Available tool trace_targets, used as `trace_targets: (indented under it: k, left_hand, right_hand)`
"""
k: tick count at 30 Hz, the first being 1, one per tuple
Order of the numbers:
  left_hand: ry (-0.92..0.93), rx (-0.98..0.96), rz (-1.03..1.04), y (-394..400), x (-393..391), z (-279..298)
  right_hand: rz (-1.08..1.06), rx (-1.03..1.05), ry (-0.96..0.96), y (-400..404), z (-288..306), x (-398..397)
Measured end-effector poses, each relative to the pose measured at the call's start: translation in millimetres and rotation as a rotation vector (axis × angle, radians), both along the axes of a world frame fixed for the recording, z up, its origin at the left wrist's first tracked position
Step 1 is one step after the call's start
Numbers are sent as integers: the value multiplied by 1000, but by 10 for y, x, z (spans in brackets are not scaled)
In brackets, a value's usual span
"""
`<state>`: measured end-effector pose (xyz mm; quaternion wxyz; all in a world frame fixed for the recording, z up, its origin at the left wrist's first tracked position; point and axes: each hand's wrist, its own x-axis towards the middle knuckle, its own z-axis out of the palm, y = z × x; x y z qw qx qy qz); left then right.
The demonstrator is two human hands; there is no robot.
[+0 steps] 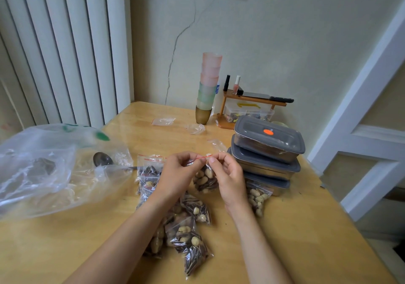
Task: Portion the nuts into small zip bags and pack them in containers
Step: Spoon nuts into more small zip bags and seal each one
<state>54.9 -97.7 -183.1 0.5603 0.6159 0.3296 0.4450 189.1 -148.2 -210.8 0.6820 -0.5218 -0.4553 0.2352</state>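
Left hand and right hand both pinch the red zip strip of a filled small zip bag held just above the table, near the stacked containers; a partly pressed seal would likely spill nuts later.

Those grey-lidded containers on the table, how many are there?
3, stacked in one pile right of the hands: the top container with an orange dot on its lid, the middle container under it, the bottom container on the table. Others may be hidden behind.
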Motion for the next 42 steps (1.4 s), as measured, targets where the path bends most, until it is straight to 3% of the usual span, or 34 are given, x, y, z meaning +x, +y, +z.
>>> trace_targets:
  k: [6, 12, 18, 29, 37, 42]
  left_hand:
    - [46, 53, -25, -16, -2, -4]
    - [3, 39, -131, 6, -37, 5]
    - [8, 38, -79, 24, -5, -17]
    - [9, 63, 11, 80, 2, -91]
    - [11, 140, 47, 102, -20, -116]
    - [73, 176, 4, 101, -16, -135]
  right_hand:
    - [-1, -14, -45, -14, 1, 15]
    - [83, -53, 82, -11, 40, -23]
    - [46, -43, 19, -18, 35, -60]
    - [-67, -56, 193, -52, 57, 31]
    - [45, -54, 1, -102, 64, 30]
    - [-20, -68, -59, -81, 76, 37]
